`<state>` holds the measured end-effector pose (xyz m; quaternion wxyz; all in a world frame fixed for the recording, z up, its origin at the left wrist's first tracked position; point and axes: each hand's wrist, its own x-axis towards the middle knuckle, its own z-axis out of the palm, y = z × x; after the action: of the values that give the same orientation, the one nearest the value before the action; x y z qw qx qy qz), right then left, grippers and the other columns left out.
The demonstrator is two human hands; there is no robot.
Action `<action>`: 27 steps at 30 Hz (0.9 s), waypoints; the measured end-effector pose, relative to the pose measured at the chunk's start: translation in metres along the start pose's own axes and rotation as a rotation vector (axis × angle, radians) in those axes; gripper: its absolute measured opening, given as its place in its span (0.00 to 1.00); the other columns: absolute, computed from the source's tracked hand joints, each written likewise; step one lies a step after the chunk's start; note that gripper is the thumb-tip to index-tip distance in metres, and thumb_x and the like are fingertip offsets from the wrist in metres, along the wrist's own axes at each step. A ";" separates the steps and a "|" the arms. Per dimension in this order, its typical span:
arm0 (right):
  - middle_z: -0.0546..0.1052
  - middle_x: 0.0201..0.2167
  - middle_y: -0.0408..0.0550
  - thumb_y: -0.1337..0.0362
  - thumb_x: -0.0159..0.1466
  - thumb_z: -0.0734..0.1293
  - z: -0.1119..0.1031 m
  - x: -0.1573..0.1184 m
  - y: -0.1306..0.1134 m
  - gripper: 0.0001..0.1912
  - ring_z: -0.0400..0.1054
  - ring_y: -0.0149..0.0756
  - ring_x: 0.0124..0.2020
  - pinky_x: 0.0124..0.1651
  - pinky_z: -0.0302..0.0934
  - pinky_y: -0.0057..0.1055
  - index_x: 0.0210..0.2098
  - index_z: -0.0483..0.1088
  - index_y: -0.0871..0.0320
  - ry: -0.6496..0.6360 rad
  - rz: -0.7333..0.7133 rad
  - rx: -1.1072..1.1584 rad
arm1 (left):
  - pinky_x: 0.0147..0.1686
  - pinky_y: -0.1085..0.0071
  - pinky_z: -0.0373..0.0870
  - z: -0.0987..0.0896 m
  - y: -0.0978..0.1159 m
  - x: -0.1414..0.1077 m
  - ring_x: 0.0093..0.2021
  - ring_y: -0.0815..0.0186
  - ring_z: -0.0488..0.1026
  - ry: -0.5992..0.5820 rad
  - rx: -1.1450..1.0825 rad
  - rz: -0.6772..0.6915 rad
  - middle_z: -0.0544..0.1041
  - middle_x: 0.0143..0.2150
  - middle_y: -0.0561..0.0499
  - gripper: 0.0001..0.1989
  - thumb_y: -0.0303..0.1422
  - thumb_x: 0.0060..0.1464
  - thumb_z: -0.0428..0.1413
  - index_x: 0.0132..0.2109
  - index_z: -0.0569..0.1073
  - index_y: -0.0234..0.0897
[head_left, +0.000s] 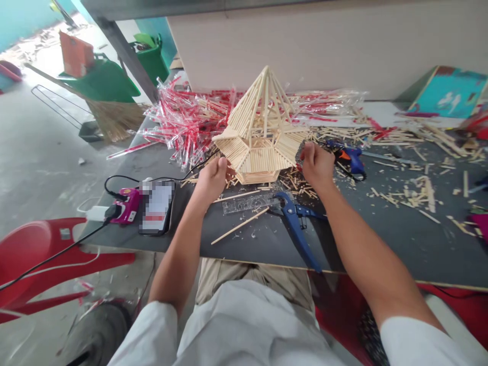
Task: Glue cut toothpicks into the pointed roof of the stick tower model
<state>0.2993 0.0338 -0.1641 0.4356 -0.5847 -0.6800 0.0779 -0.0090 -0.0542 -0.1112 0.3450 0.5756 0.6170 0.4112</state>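
Observation:
A pale model of thin wooden sticks (pixel 261 158) stands on the dark worktable in front of me, with a pointed, partly open frame on top and flared slatted panels around it. My left hand (pixel 212 179) is closed at its lower left edge, fingertips partly hidden. On the opposite side, my right hand (pixel 317 163) is closed at the tip of the right panel. Nearer to me lie a blue-handled cutter (pixel 295 223), a clear plastic ruler-like strip (pixel 247 203) and a loose stick (pixel 240 226).
Red-and-clear wrappers (pixel 190 119) pile up behind the model. A blue glue gun (pixel 353 161) and stick scraps (pixel 419 195) lie to the right. A phone (pixel 157 208) and magenta power adapter (pixel 127 206) sit left. A red chair (pixel 38 249) stands beside the table.

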 end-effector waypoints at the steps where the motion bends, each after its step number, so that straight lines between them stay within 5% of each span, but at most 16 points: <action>1: 0.70 0.20 0.45 0.42 0.75 0.50 0.000 -0.001 -0.001 0.34 0.66 0.35 0.25 0.34 0.54 0.34 0.25 0.69 0.55 0.000 0.007 0.007 | 0.36 0.68 0.69 -0.006 0.002 -0.010 0.36 0.63 0.78 0.004 0.132 0.054 0.81 0.37 0.47 0.19 0.45 0.74 0.44 0.45 0.74 0.38; 6: 0.72 0.22 0.44 0.46 0.73 0.59 0.001 -0.003 -0.005 0.24 0.66 0.34 0.25 0.34 0.55 0.34 0.30 0.70 0.55 0.084 0.065 -0.023 | 0.50 0.62 0.69 -0.012 0.006 -0.047 0.51 0.55 0.76 -0.193 0.667 0.234 0.81 0.49 0.46 0.10 0.38 0.68 0.56 0.51 0.77 0.39; 11: 0.76 0.29 0.46 0.58 0.64 0.69 0.006 -0.002 0.000 0.08 0.69 0.36 0.30 0.39 0.62 0.36 0.36 0.71 0.57 0.090 0.081 0.028 | 0.44 0.64 0.70 0.000 -0.006 -0.051 0.49 0.56 0.75 -0.267 0.841 0.232 0.80 0.44 0.47 0.06 0.34 0.68 0.57 0.45 0.77 0.39; 19: 0.79 0.28 0.44 0.65 0.57 0.69 0.012 0.000 0.005 0.04 0.71 0.35 0.28 0.38 0.65 0.34 0.33 0.75 0.57 0.015 0.090 0.137 | 0.49 0.60 0.68 0.002 -0.006 -0.051 0.48 0.54 0.74 -0.284 0.893 0.312 0.76 0.47 0.41 0.05 0.25 0.68 0.50 0.43 0.70 0.36; 23: 0.79 0.27 0.43 0.66 0.56 0.68 0.012 0.000 0.000 0.05 0.72 0.36 0.28 0.38 0.66 0.33 0.31 0.77 0.57 0.015 0.120 0.178 | 0.44 0.64 0.68 -0.010 0.019 -0.062 0.40 0.61 0.74 -0.376 0.672 0.337 0.77 0.39 0.49 0.10 0.19 0.65 0.46 0.43 0.63 0.39; 27: 0.80 0.27 0.43 0.65 0.56 0.68 0.011 -0.001 0.000 0.05 0.73 0.37 0.30 0.40 0.67 0.34 0.31 0.78 0.56 0.008 0.124 0.199 | 0.42 0.71 0.69 -0.025 0.056 -0.060 0.42 0.66 0.78 -0.459 0.444 0.369 0.79 0.42 0.51 0.16 0.15 0.60 0.44 0.48 0.60 0.40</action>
<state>0.2916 0.0379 -0.1715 0.4883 -0.5798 -0.6298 0.1695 -0.0012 -0.1168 -0.0530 0.2612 0.8152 0.4835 0.1829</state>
